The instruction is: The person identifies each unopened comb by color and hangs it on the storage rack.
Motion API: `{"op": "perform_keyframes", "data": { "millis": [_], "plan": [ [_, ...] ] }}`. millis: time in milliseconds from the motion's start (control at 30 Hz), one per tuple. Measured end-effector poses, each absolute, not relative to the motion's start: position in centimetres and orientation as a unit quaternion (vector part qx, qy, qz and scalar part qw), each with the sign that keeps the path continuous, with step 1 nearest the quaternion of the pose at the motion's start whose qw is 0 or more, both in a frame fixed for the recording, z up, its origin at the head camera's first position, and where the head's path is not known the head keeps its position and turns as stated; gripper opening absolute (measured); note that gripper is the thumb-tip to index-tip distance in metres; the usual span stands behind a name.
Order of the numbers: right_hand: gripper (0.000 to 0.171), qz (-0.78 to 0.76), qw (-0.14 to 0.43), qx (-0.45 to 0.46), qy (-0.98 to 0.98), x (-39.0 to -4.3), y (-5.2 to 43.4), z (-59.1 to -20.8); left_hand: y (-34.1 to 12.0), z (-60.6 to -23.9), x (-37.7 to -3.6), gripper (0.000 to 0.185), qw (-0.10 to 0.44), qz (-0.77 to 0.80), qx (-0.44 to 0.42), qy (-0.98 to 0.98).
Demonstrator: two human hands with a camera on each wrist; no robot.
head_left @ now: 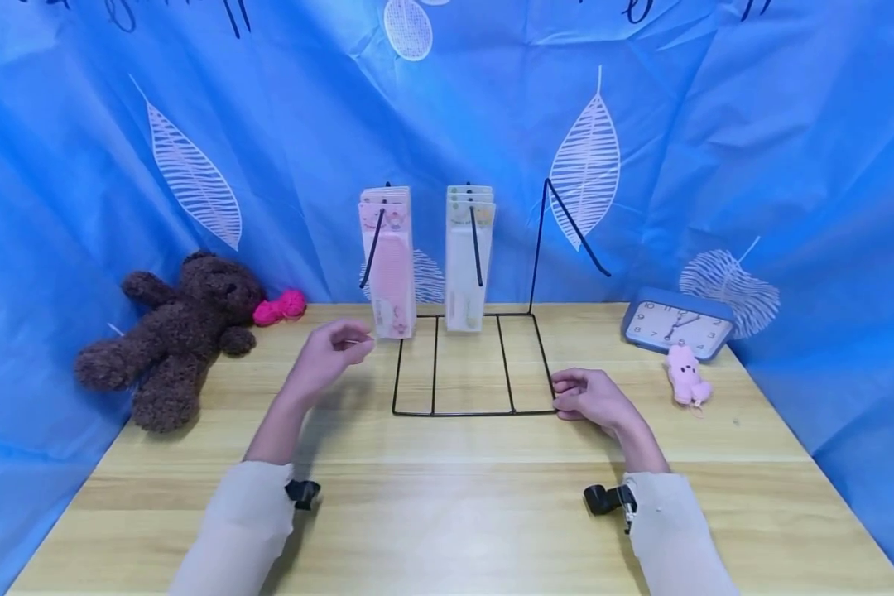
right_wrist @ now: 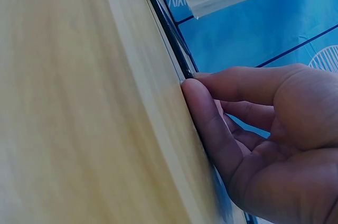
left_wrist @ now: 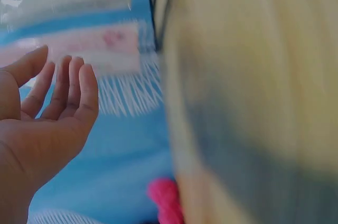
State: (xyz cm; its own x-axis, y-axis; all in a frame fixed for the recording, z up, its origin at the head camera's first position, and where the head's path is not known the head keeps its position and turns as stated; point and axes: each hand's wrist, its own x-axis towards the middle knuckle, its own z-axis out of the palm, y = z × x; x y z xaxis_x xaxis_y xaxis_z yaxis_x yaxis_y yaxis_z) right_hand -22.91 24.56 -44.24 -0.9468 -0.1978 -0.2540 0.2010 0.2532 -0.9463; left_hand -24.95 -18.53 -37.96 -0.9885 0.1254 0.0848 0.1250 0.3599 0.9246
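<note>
Right hand (head_left: 592, 400) grip: my fingers are curled and pressed together against the front right corner of the black wire rack (head_left: 471, 364), thumb and index finger (right_wrist: 211, 129) lying along the base wire at the table surface; the right wrist view shows contact, though I cannot confirm from it that the wire is fully pinched. Left hand (head_left: 329, 354) grip: fingers relaxed and loosely spread, holding nothing, raised above the wooden table (head_left: 447, 497) just left of the rack and near the pink packet (head_left: 389, 265). In the left wrist view, the palm (left_wrist: 50, 129) faces the packets, which appear blurred.

Rack position: base frame flat on the table, centre rear, with three upright hooks. The pink packet hangs on the left hook, the white packet (head_left: 469, 257) on the middle hook, and the right hook (head_left: 569, 223) carries nothing.

Surroundings: brown teddy bear (head_left: 175, 335) at the left edge with a pink yarn item (head_left: 279, 307) just beside it; blue clock (head_left: 678, 323) at the right rear, small pink plush toy (head_left: 687, 374) in front of it; blue leaf-print curtain (head_left: 790, 165) behind
</note>
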Motion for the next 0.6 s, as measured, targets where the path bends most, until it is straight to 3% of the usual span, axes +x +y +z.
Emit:
{"op": "perform_keyframes", "data": {
  "millis": [233, 467, 600],
  "plan": [
    [0.056, -0.615, 0.164, 0.0, 0.771, -22.9, 24.5, -44.7, -22.7, -39.7, -23.2, 0.044, 0.025, 0.56, 0.05, 0.826],
    [0.057, -0.616, 0.168, 0.005, 0.77, -22.9, 24.5, -44.7, -24.9, -41.1, -22.9, 0.063, 0.141, 0.508, 0.033, 0.849],
    [0.056, -0.616, 0.162, 0.007, 0.771, -23.0, 24.6, -44.6, -25.8, -41.4, -23.0, 0.066, 0.161, 0.483, 0.031, 0.86]
  ]
}}
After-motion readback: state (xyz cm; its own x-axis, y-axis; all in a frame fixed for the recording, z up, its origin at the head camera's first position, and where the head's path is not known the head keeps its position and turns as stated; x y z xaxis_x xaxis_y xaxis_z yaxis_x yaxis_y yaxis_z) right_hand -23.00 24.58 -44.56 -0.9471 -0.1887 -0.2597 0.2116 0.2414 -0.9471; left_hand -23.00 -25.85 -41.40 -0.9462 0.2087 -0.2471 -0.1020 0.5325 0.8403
